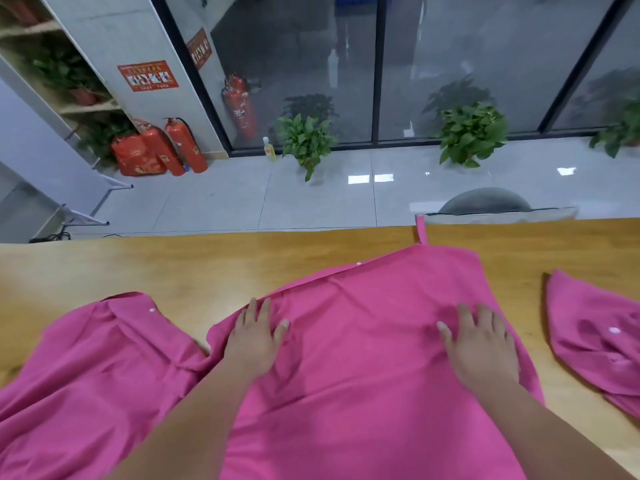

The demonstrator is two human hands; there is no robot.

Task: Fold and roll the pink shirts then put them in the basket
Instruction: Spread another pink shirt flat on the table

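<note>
I rest my left grip (256,336) and right grip (481,344) flat, clasping nothing, on the middle pink shirt (363,368) spread across the near surface (173,265), probably smoothing it for folding, while the left shirt (104,358) and right shirt (595,341) wait alongside.

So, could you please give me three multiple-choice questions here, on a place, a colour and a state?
1. Where do the left hand and right hand rest?
A) on the middle pink shirt
B) on the bare tabletop
C) on a potted plant

2. What colour are the fire extinguishers on the floor?
A) green
B) red
C) blue

3. How do the fingers lie?
A) curled into fists
B) pinching a button
C) straight and flat

Answers: 1 A, both hands lie on its cloth; 2 B, their bodies are plainly red; 3 C, both palms press down open.
</note>
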